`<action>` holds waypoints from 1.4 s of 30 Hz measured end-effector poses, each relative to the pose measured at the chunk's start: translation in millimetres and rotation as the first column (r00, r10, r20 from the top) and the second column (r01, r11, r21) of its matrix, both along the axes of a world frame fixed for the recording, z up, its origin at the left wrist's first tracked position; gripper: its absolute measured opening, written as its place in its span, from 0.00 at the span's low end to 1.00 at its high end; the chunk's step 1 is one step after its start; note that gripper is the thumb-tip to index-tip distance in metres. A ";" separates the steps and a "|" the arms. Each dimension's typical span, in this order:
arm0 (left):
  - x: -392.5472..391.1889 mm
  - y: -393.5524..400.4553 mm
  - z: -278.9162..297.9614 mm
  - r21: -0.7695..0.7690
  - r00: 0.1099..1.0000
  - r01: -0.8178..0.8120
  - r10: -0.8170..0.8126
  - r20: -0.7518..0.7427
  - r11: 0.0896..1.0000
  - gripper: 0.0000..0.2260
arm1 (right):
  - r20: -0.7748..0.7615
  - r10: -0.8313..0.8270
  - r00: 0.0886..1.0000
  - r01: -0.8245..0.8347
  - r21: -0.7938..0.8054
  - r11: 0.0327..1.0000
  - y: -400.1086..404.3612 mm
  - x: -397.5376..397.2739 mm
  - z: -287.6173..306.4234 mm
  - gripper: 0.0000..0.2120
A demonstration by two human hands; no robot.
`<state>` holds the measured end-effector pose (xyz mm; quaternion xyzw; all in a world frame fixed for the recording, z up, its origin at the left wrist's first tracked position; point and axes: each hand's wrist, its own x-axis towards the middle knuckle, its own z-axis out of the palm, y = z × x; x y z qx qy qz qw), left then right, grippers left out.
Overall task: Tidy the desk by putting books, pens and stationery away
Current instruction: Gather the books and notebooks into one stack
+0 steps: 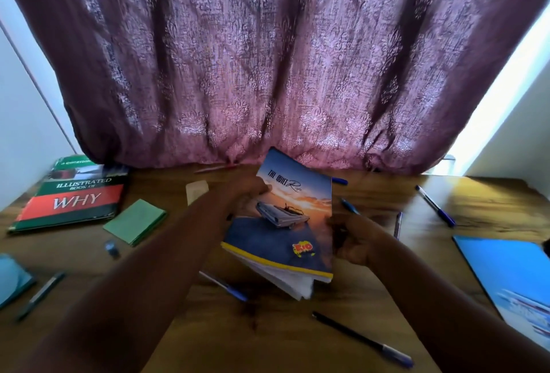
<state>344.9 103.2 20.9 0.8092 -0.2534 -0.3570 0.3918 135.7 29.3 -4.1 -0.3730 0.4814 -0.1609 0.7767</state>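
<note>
Both grips are closed on a notebook [290,218] with a car and sunset on its cover: the left hand [248,194] is clamped on its left edge, the right hand [355,241] on its right edge. The notebook is held tilted above the wooden surface [297,343], its pages fanned loose at the lower corner. A large green and red book [74,194] is laid flat at the far left, with a green pad [135,222] just beside it. A blue folder [506,277] is seen at the right edge. Pens are scattered around: a black pen [360,340] nearest the camera, a blue pen [436,206] at the far right, another blue-capped pen [223,285] under the notebook. A patterned purple curtain [268,60] is hung behind.
</note>
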 end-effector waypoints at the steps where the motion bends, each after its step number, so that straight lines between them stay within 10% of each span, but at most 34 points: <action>1: -0.5 -1.4 13.0 0.005 0.999 0.023 -0.023 0.040 1.000 0.09 | 0.008 -0.002 1.000 0.002 -0.019 1.000 -1.0 -2.5 2.1 0.09; 7: -31.0 -20.9 95.4 -0.325 0.985 0.132 -0.159 -0.059 0.936 0.11 | 0.108 0.000 0.994 0.035 -0.318 0.948 -6.0 -43.6 34.2 0.04; 14: -168.1 -76.4 122.3 -0.553 0.878 0.204 -0.401 -0.262 0.808 0.09 | 0.247 -0.097 0.964 0.198 -0.427 0.882 -55.0 -176.9 86.8 0.22; 18: -251.2 -114.1 93.6 -0.471 0.829 0.132 -0.358 -0.430 0.872 0.04 | 0.098 -0.130 0.987 0.162 -0.503 0.849 -99.4 -289.9 91.8 0.37; 21: -298.4 -146.3 57.7 -0.378 0.819 0.164 -0.340 -0.463 0.911 0.04 | -0.011 -0.142 0.990 0.120 -0.479 0.870 -114.8 -358.8 78.5 0.16; 28: -383.6 -172.2 -26.6 -0.060 0.842 0.235 -0.234 -0.487 0.970 0.01 | -0.426 -0.152 0.892 -0.062 -0.449 0.892 -146.9 -447.2 -2.1 0.12; 42: -402.5 -166.3 -46.1 0.152 0.967 0.229 -0.243 0.078 0.961 0.09 | -0.746 -0.168 0.644 -0.491 -0.572 0.657 -137.5 -448.0 -36.8 0.07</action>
